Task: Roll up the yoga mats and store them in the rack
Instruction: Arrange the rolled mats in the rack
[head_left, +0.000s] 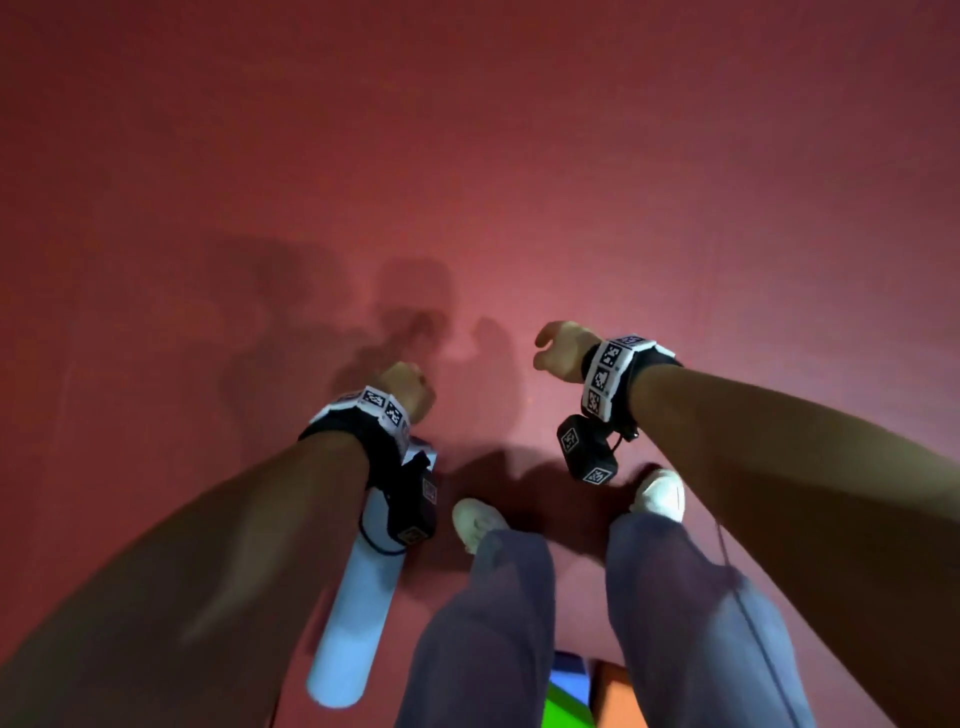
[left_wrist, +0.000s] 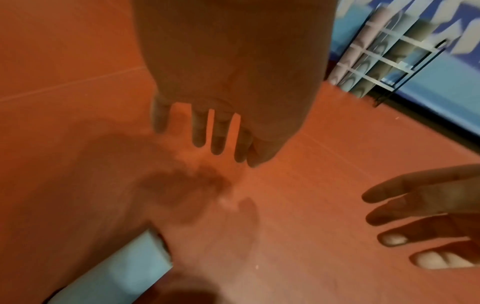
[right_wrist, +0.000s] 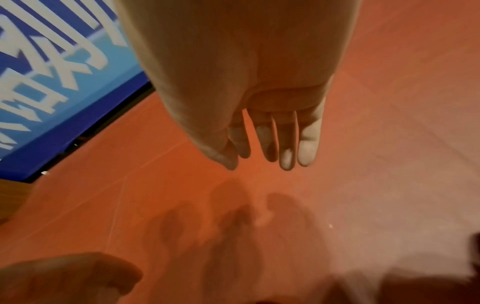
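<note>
A rolled pale blue yoga mat (head_left: 358, 587) lies on the red floor under my left forearm; its end (left_wrist: 116, 273) shows at the bottom of the left wrist view. My left hand (head_left: 408, 384) hangs above the floor with fingers (left_wrist: 200, 131) straight and empty. My right hand (head_left: 561, 348) is held out at the same height, its fingers (right_wrist: 267, 142) straight and holding nothing. A wire rack (left_wrist: 384, 53) with several rolled mats standing in it is against the blue wall, far from both hands.
I stand on the red floor (head_left: 519, 182), white shoes (head_left: 660, 493) below my hands. A blue banner with white lettering (right_wrist: 52, 82) lines the wall. Green and orange blocks (head_left: 566, 701) sit behind my legs.
</note>
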